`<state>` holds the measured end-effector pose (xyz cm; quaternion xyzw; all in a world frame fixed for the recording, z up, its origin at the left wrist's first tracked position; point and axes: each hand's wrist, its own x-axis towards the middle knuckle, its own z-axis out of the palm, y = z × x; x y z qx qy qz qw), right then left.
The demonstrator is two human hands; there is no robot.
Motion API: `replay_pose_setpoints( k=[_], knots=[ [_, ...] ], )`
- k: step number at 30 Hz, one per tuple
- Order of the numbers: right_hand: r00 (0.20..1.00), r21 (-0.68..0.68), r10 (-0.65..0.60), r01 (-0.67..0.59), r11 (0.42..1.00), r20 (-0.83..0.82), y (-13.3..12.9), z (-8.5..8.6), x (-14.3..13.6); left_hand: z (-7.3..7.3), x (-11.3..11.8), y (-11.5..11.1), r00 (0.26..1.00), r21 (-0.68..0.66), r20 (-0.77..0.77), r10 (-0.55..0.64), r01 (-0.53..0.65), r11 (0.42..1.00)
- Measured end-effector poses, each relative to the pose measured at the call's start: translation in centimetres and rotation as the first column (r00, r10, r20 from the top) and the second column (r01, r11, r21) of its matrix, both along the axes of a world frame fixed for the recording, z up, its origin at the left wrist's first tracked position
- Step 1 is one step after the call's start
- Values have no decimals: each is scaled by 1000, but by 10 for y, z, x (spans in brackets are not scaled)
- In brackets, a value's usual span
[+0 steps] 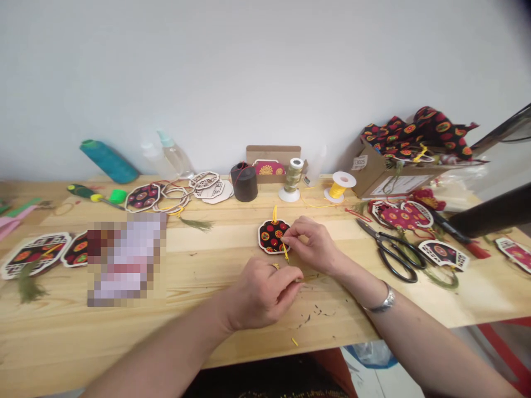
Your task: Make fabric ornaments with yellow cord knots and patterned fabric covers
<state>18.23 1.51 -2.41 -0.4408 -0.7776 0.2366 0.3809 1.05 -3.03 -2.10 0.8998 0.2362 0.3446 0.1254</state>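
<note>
Pendant (269, 236) at nearer right hand's (312, 243) 9 o'clock; right pinches yellow cord (286, 254), left hand (263, 290) closed, contents unclear.

Wooden table (194, 331), black-handled scissors (390, 249), teal thread cone (110, 160), cardboard box (381, 177)

Lilac item (128, 260) on L is pixelated, can't ID; blur also hides pt of white-framed red-&-black fabric pendant (75, 250). Pink flat strip (13, 225) cut off far L, thick black post (493, 218) far R. Anything in L hand's (267, 290) fingertips: too sm. to tell.
</note>
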Motion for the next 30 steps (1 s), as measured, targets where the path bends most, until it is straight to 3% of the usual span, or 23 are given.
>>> replay_pose_setpoints(
  k=[8, 13, 16, 18, 20, 22, 26, 30],
  knots=[
    [998, 13, -66, 66, 998, -21, 7, -1, 10, -1, -1, 3, 997, 32, -6, -81, 81, 996],
    [992, -10, -121, 121, 993, -47, 8, -3, 12, 4, -1, 1, 991, -23, 4, -130, 130, 991],
    [972, -78, -225, 220, 972, -63, 10, -2, 15, 5, -2, 0, 996, -19, 76, -36, 37, 999],
    [956, -115, -290, 282, 952, -53, 12, -1, 19, 5, -2, 1, 981, -66, 145, 125, -116, 991],
    [945, -130, -326, 321, 938, -16, 14, 0, 22, 5, -3, 4, 922, -208, 222, 318, -274, 939],
    [931, -124, -364, 362, 924, 2, 16, 0, 25, 5, -4, 10, 822, -386, 293, 488, -366, 847],
    [926, -116, -376, 371, 921, -20, 16, 0, 27, 6, -9, 26, 643, -664, 346, 683, -347, 663],
    [949, -108, -313, 309, 945, -27, 17, -5, 24, 3, -14, 37, 538, -810, 319, 780, -272, 520]
  ],
)
